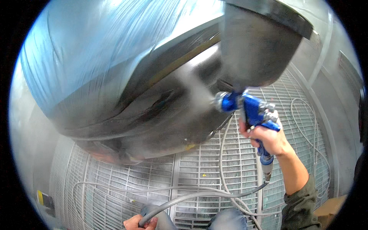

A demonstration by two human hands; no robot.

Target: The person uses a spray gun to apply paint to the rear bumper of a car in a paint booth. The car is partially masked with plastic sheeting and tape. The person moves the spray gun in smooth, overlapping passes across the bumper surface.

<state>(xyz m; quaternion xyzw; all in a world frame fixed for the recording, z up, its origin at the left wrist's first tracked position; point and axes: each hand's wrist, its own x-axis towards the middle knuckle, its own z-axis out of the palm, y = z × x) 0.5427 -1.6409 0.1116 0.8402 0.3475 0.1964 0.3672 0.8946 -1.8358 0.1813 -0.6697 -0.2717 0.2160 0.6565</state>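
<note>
A blue spray gun (253,109) with a large, smoky see-through cup (260,46) on top is gripped in my right hand (266,138). Its silver nozzle points left, and a pale mist spreads from it toward a glossy dark car body panel (165,103). The nozzle stays apart from the panel. A grey air hose (199,194) joins the bottom of the gun's handle and curves down to the left. At the lower edge, my left hand (141,222) is closed around this hose.
Blue-tinted masking film (99,46) covers the upper part of the car. Thinner hose loops (226,153) lie over the metal floor grating (149,172). A cardboard box (330,209) stands at the lower right, and a dark and yellow object (45,201) at the lower left.
</note>
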